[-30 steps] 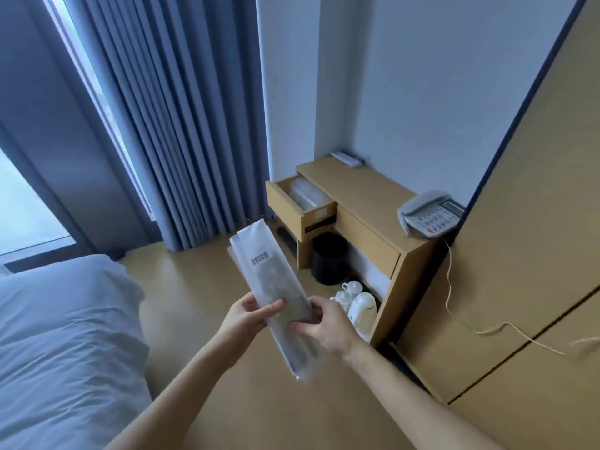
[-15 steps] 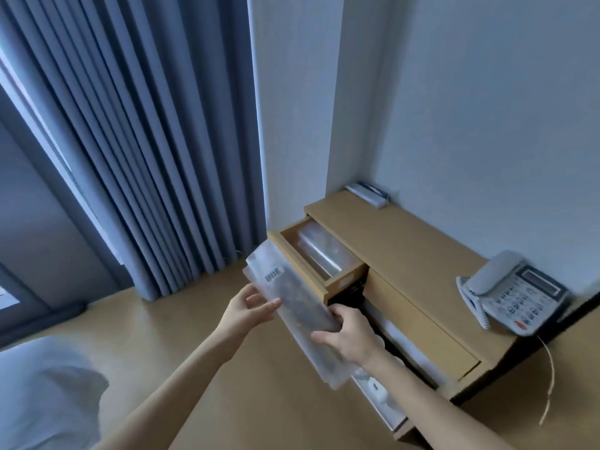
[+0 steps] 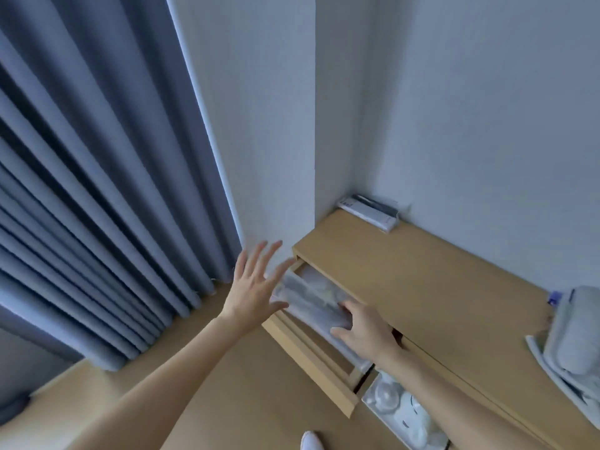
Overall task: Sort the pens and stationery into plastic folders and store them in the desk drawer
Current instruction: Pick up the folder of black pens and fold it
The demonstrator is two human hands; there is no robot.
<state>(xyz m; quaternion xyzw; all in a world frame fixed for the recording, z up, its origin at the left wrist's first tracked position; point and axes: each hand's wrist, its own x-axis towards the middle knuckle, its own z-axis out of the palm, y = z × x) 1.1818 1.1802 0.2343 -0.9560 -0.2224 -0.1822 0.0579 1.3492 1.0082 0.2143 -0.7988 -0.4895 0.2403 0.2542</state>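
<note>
Head view: plastic folder [image 3: 311, 300], probably light, floppy, slick; right hand [image 3: 363, 332] grips its near end over drawer [image 3: 311, 355]; left hand [image 3: 253, 287] spread, empty.

curtain [image 3: 97, 196]: blue-grey, striped by darker vertical folds
wall [image 3: 470, 108]: pale bluish white, plain
desk [image 3: 422, 274]: light tan wood, plain
drawer [image 3: 311, 358]: same tan as the desk
folder [image 3: 311, 300]: clear, cloudy grey, mottled contents
floor [image 3: 227, 401]: tan, close to the desk's tone
phone [image 3: 571, 336]: light grey, right of the drawer
kettle [image 3: 412, 417]: white, below the desk
</note>
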